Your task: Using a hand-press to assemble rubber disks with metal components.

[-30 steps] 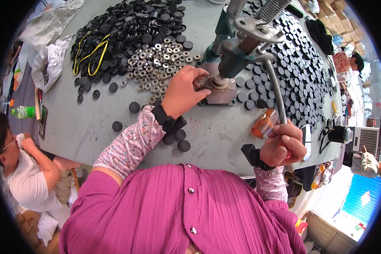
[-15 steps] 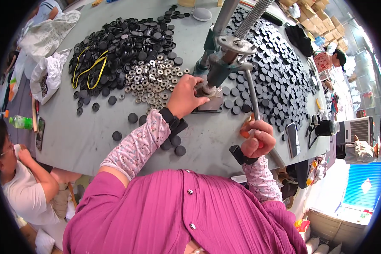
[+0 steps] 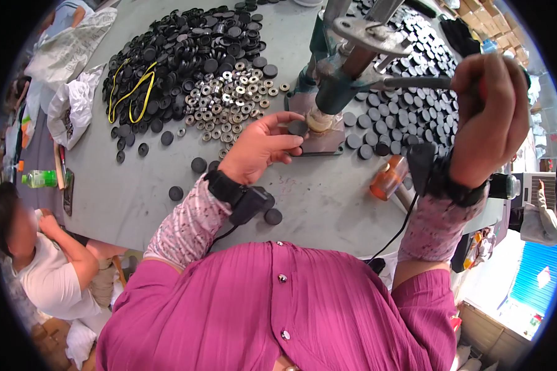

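A green arbor press (image 3: 335,93) stands on the grey table, its ram low over a metal base plate (image 3: 322,144). My left hand (image 3: 254,148) is beside the ram, pinching a small round black cap (image 3: 297,128) between thumb and fingers at the plate's near left. At the right, my right hand (image 3: 492,117) is raised and wrapped round the end of the press lever (image 3: 418,82), which points out sideways. Nearest my left hand lies a heap of silver metal rings (image 3: 226,102), with a large pile of black caps (image 3: 185,59) behind it.
Many black discs (image 3: 408,117) cover the table right of the press. An orange container (image 3: 388,178) lies below the lever. A yellow strap (image 3: 143,93) rests on the left pile. Loose caps (image 3: 273,216) lie near me. Another person (image 3: 56,260) sits at the left.
My right hand has swung the lever up and out to the right, from pointing toward me. My left hand has drawn slightly back from under the ram, and the black cap now shows in its fingers.
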Demonstrator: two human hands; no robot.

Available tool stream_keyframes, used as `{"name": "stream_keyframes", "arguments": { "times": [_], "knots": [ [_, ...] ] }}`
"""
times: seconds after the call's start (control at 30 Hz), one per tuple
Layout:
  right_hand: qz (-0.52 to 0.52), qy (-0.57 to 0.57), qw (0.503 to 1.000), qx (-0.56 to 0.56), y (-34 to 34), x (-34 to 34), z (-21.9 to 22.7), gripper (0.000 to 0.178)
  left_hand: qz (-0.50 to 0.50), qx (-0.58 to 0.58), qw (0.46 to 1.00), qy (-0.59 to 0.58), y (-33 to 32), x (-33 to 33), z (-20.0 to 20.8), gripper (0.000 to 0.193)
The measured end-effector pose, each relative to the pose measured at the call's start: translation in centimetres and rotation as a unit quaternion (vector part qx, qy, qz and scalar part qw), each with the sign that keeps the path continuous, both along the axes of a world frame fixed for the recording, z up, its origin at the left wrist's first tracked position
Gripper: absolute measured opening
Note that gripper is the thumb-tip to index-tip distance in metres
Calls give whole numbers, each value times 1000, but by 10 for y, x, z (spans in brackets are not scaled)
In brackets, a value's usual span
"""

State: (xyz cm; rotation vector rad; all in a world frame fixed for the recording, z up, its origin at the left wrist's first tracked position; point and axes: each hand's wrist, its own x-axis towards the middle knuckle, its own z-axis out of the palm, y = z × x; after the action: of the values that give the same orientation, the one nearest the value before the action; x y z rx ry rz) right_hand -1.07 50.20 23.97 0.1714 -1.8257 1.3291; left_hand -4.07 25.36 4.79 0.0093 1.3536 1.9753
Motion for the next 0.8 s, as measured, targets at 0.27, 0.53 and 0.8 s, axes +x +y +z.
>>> {"name": "stream_keyframes", "arguments": {
  "times": [0.27,0.53,0.8],
  "knots": [
    [-95,-77,992,41,12,-14,4,30,-85,194,977,-35,-25,29,60,63],
    [-60,61,948,307,41,-16,-12,28,-95,161,980,70,-25,46,94,56],
    [112,18,959,258,31,-13,11,30,-52,40,930,363,-26,57,99,44]
  ]
}}
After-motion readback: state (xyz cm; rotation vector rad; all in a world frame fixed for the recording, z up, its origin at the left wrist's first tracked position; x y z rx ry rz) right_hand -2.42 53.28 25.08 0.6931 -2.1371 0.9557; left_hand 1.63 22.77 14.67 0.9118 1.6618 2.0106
